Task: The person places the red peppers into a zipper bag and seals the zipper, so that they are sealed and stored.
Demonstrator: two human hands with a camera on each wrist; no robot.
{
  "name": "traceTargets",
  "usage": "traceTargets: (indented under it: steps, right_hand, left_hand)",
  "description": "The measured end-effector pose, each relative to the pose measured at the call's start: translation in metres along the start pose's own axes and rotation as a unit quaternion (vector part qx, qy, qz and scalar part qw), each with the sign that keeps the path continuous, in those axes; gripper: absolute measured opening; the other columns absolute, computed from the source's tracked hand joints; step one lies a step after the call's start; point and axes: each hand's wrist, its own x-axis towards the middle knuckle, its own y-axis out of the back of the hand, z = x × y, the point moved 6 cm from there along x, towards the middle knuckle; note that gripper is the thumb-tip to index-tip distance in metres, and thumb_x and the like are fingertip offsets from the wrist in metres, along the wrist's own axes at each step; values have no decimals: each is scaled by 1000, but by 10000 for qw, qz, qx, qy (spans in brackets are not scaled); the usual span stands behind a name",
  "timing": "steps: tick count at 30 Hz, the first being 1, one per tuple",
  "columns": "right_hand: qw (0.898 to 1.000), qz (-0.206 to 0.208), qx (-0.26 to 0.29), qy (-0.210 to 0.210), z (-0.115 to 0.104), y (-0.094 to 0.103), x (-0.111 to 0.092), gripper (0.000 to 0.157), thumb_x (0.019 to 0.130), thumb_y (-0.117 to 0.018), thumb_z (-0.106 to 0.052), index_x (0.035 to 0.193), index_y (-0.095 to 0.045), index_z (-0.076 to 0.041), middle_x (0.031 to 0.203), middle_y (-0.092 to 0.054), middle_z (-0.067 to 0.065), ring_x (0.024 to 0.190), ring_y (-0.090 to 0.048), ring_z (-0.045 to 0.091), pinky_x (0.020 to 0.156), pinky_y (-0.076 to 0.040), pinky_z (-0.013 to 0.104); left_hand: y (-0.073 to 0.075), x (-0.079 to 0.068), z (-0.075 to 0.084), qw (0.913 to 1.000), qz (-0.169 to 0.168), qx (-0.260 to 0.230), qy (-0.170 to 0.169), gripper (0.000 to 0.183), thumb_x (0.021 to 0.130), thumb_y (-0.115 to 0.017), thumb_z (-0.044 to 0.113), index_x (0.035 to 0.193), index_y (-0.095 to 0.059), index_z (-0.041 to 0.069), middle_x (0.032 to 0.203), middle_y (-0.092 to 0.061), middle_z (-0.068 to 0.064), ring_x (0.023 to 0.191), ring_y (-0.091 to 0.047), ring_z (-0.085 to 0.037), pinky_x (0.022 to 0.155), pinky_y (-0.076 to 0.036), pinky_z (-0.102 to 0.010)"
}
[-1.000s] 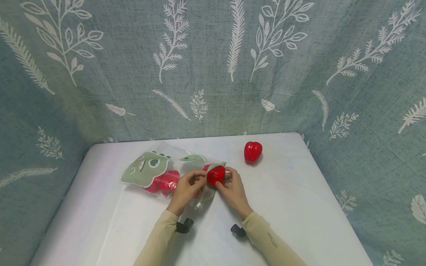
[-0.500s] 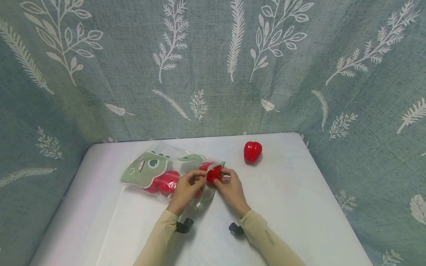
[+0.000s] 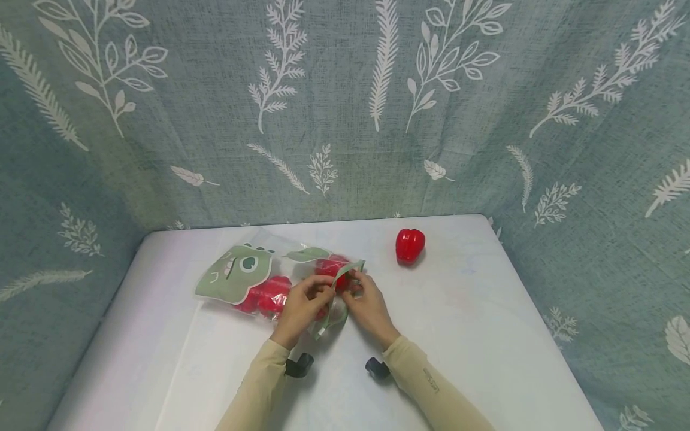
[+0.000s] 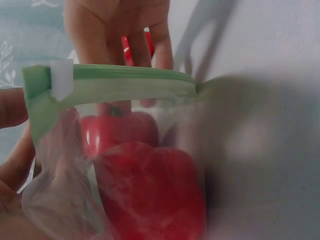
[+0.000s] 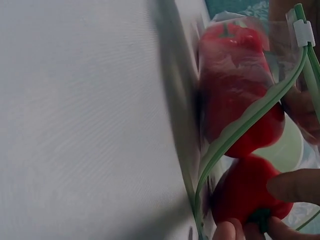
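Just inside the mouth of the bag [image 3: 232, 276] sat a pepper [image 5: 244, 187], its green stem facing out. The right hand [image 3: 369, 305] grasped it, thumb on the side and fingers about the stem. The left hand [image 3: 303, 306] pinched the bag's rim near the green zip strip [image 4: 125, 75], which stood parted. A white slider [image 5: 303, 33] was fixed at one end of that strip.

The bag, see-through and printed with a green one-eyed face, lay on the white table [image 3: 485, 311] with its mouth towards the right hand. More red peppers [image 3: 274, 296] showed through the plastic, one just beside the grasped one. A loose pepper [image 3: 409, 246] rested beyond the right hand, well apart from the bag. Beige sleeves [image 3: 431, 383] covered both forearms; a leaf-patterned curtain [image 3: 334, 90] hung behind.
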Motion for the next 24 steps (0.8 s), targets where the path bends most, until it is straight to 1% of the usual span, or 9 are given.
traceTargets:
  steps: [2, 5, 8, 11, 14, 17, 21, 24]
  right_hand:
    - [9997, -210, -37, -89, 0, -4, 0, 53, 93, -69, -12, 143, -52, -4, 139, -55, 15, 118, -62, 33, 93, -55, 46]
    - [9983, -525, -14, -252, 1, -9, 1, 58, 95, -67, -14, 148, -47, -7, 143, -53, 14, 120, -60, 32, 96, -53, 48]
    - [9975, -639, -8, -296, 1, -10, 1, 59, 95, -67, -15, 150, -45, -8, 143, -52, 14, 119, -60, 31, 95, -53, 48]
    - [9976, -601, 19, -335, 5, -9, 1, 59, 95, -67, -16, 149, -46, -9, 144, -52, 13, 119, -61, 29, 95, -54, 46]
    - [9980, -493, 176, -344, 9, -4, 0, 57, 95, -67, -15, 148, -48, -9, 145, -52, 12, 118, -63, 27, 96, -53, 45]
    - [9979, -274, 416, -416, 13, 5, 0, 52, 95, -65, -13, 144, -50, -10, 145, -53, 9, 116, -64, 24, 96, -53, 43]
    - [9972, 186, 577, -433, 18, 24, 2, 46, 95, -65, -11, 139, -54, -12, 141, -56, 6, 113, -65, 22, 93, -54, 42]
    - [9956, 556, 648, -381, 19, 41, 5, 42, 95, -64, -10, 136, -56, -12, 137, -58, 6, 113, -64, 22, 94, -54, 43]
  left_hand:
    - [0, 0, 0, 10000, -3, -3, -5, 26, 96, -69, 9, 121, -69, 4, 103, -66, -11, 93, -60, -24, 81, -56, -33]
    - [0, 0, 0, 10000, 7, -4, -19, 25, 96, -69, 8, 120, -69, 3, 102, -66, -11, 92, -60, -24, 80, -57, -35]
    - [0, 1, 1, 10000, 30, 29, -28, 25, 96, -69, 8, 120, -69, 4, 101, -66, -10, 91, -60, -24, 80, -57, -36]
    - [0, 1, 0, 10000, 28, 30, -20, 24, 96, -69, 8, 120, -69, 4, 100, -66, -10, 91, -60, -23, 79, -57, -35]
    - [0, 1, 0, 10000, -2, 8, -18, 25, 96, -69, 8, 120, -69, 4, 101, -66, -10, 90, -60, -23, 77, -57, -34]
    - [0, 1, 0, 10000, -31, -2, 1, 26, 96, -69, 9, 121, -69, 3, 101, -66, -11, 90, -60, -24, 76, -57, -33]
    - [0, 1, 0, 9999, -49, -27, 84, 26, 96, -69, 10, 122, -69, 3, 100, -65, -11, 89, -60, -26, 75, -57, -33]
    - [0, 1, 0, 9999, -54, -49, 141, 27, 96, -70, 10, 122, -68, 3, 100, -65, -11, 89, -60, -28, 75, -57, -34]
